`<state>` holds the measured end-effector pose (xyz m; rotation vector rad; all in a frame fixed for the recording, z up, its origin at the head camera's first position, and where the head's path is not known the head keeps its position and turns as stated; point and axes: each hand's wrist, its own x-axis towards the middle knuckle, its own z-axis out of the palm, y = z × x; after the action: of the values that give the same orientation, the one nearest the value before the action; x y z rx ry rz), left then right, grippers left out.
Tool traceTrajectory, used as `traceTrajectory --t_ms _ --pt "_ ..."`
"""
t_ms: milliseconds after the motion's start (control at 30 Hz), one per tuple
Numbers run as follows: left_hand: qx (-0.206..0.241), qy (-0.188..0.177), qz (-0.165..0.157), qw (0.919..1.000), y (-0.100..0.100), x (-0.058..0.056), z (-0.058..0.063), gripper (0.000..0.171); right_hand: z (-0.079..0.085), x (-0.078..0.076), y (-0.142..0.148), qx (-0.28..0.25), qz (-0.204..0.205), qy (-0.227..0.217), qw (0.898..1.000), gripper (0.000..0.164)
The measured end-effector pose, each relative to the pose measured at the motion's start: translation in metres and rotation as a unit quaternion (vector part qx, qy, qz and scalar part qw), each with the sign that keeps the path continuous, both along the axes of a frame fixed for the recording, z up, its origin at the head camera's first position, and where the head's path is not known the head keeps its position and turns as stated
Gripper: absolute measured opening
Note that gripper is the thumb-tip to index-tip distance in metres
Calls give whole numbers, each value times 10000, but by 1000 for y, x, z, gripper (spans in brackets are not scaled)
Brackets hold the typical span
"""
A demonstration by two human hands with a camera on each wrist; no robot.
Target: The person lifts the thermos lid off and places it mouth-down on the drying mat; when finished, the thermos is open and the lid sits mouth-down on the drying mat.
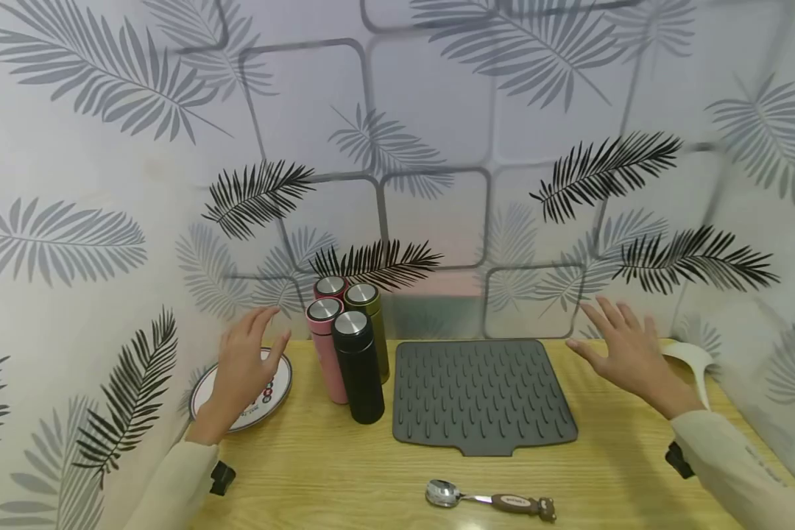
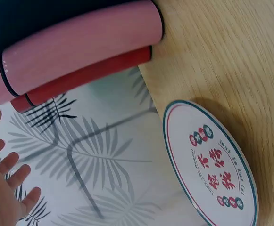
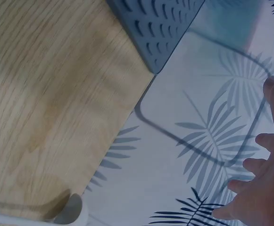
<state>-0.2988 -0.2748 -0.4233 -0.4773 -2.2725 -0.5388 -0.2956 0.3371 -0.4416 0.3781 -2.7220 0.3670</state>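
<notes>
My left hand (image 1: 244, 368) hovers with loosely spread fingers over a white plate (image 1: 280, 391), which carries red lettering in the left wrist view. Just right of that hand stand several upright flasks: a black flask (image 1: 359, 375), a pink flask (image 1: 326, 346), an olive-green flask (image 1: 379, 324) and a red flask (image 1: 331, 285). On the other side, my right hand (image 1: 626, 350) is raised, fingers spread and holding nothing. It is nearest to a white ladle (image 1: 692, 355) at the right edge of the table. Part of the plate is hidden behind the left hand.
A dark grey ridged mat (image 1: 480, 394) lies in the middle of the wooden table (image 1: 318, 471). In front of it rests a metal spoon (image 1: 442, 493) with a brown bear-shaped handle end. Leaf-patterned sheeting (image 1: 437, 110) rises behind the table and along both sides.
</notes>
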Motion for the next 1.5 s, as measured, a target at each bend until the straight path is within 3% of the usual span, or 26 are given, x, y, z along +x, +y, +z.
traceTrajectory --t_ms 133,300,567,833,967,1133,1500 --pt "446 303 -334 9980 11 3 2 41 5 2 -10 -20 226 409 9989 73" --pt "894 229 -584 9940 24 11 -1 34 10 5 -23 -185 620 800 9947 62" --pt "1147 290 -869 9892 49 20 -6 32 17 13 -44 -585 847 687 9923 50" --pt "1422 298 -1081 9835 75 27 -11 37 10 10 -65 -833 1021 528 9899 40" --pt "1649 214 -975 9813 90 33 -15 51 8 11 -77 -951 1102 496 9881 36" --pt "1727 231 -568 9831 105 41 -21 70 8 14 -98 -1062 1269 391 9854 37" --pt "2066 -72 260 9781 133 42 -34 81 7 17 -132 -1158 1439 302 9823 34"
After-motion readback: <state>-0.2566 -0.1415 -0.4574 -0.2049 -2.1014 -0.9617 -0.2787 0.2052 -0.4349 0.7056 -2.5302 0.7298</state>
